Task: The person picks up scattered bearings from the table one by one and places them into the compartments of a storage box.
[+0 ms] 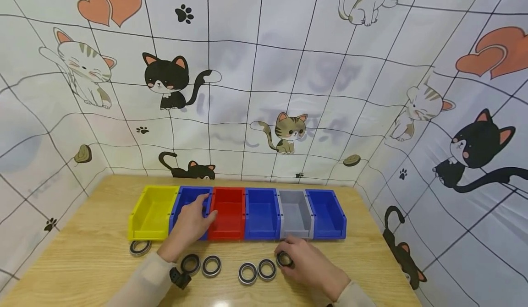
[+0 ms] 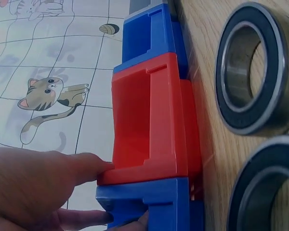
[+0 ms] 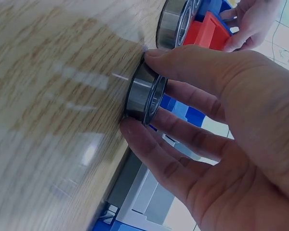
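Observation:
My left hand point(image 1: 190, 222) is over the second bin from the left, a blue bin point(image 2: 168, 207), its fingers spread and reaching inside. The thumb lies by the edge shared with the red bin point(image 1: 228, 220); the fingertips are partly hidden by the bin's wall. On the table in front of the grey bin point(image 1: 295, 215), my right hand point(image 1: 307, 261) pinches a ball bearing point(image 3: 143, 91) between thumb and fingertip, at its outer ring. To its left lie two more bearings, a nearer bearing point(image 1: 267, 270) and a farther bearing point(image 1: 247, 274), both flat.
Near the left wrist lie a dark bearing point(image 1: 190, 265) and another bearing point(image 1: 211, 266). One bearing point(image 1: 140, 247) sits before the yellow bin point(image 1: 150, 215). A middle blue bin point(image 1: 262, 215) and a right-end blue bin point(image 1: 327, 215) complete the row. A cat-print cloth point(image 1: 231, 91) hangs behind.

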A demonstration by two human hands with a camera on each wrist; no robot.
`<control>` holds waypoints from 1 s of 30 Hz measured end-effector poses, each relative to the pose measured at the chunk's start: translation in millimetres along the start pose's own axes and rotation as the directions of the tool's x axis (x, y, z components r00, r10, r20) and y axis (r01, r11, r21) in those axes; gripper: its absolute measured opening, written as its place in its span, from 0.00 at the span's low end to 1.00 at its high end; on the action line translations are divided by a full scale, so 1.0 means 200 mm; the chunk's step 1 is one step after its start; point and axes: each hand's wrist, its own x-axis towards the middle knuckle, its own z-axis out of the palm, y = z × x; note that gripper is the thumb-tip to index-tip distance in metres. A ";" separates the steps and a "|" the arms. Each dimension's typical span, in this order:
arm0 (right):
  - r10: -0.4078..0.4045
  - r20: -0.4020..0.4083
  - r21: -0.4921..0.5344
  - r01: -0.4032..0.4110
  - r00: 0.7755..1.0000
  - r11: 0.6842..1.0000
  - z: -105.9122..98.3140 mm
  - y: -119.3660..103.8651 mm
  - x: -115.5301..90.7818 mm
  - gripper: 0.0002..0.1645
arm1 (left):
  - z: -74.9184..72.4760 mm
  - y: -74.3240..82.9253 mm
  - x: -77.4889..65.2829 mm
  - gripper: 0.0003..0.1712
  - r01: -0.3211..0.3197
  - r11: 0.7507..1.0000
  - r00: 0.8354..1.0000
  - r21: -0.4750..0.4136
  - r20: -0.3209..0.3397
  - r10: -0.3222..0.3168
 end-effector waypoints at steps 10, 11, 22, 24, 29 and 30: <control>-0.024 -0.023 0.007 0.024 0.999 1.000 -0.01 0.03 0.01 0.20 | -0.01 -0.02 0.04 0.40 0.017 1.000 0.999 -0.010 0.040 -0.016; -0.023 -0.023 0.008 0.023 0.999 1.000 -0.01 0.03 0.00 0.20 | -0.01 -0.02 0.05 0.40 0.018 1.000 0.999 -0.010 0.045 -0.018; 0.046 -0.019 0.012 -0.045 0.999 0.999 -0.13 0.03 -0.02 0.22 | -0.02 -0.05 0.05 0.41 0.041 0.999 0.996 -0.029 0.081 -0.039; 0.060 -0.023 0.028 -0.059 0.998 0.998 -0.16 0.04 -0.02 0.23 | -0.03 -0.04 0.05 0.41 0.043 0.999 0.996 -0.033 0.086 -0.040; 0.088 -0.060 0.021 -0.087 0.994 0.996 -0.22 0.09 -0.02 0.23 | -0.04 -0.04 0.04 0.42 0.049 0.998 0.995 -0.035 0.091 -0.046; 0.088 -0.074 0.014 -0.087 0.993 0.996 -0.23 0.10 -0.01 0.23 | -0.04 -0.04 0.04 0.42 0.051 0.998 0.995 -0.034 0.090 -0.048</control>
